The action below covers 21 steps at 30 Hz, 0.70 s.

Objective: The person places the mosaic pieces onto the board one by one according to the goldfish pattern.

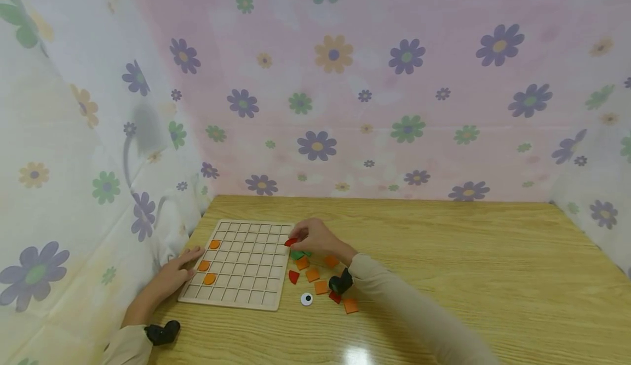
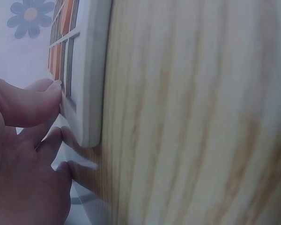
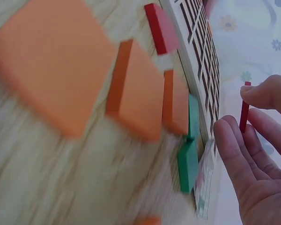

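R hand (image 1: 317, 239): I'm pinching red piece (image 1: 291, 242)
L hand (image 1: 170, 275): my fingers spread at board (image 1: 248, 267) edge
Red piece: prob. light, stiff; best held by thin edges

Your head view looks forward and down over the grid board (image 1: 242, 266); your wrist views, low and close to either side, each show part of it.

Beige sleeves (image 1: 414, 307), black wrist cameras (image 1: 340, 283)
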Available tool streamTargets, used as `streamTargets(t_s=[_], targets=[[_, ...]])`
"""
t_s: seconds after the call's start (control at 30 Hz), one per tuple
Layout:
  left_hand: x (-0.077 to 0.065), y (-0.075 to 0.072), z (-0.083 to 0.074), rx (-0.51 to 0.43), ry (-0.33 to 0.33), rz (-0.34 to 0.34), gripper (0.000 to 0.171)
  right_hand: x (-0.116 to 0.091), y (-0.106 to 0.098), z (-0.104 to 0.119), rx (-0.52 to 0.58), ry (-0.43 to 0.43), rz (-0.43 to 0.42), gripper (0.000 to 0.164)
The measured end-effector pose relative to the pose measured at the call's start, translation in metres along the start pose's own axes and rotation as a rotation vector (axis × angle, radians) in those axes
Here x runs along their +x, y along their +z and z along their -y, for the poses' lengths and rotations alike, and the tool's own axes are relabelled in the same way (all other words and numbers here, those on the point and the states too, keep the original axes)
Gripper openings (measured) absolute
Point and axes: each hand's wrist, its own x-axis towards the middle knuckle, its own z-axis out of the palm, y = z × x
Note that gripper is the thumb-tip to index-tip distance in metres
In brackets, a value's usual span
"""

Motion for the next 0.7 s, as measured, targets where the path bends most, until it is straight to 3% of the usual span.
streamTargets(t_s=[0.4, 0.7], targets=[[-0.002, 0.0, 0.003, -0.003, 0.001, 0.004, 0.053, 0.029, 0.035, 0.008, 0.016, 0.021, 0.032, 0.012], [0.0, -0.001, 0.001, 0.003, -0.016, 0.006, 0.054, 0.046, 0.051, 0.019, -0.102, -0.025, 0.073, 0.01]])
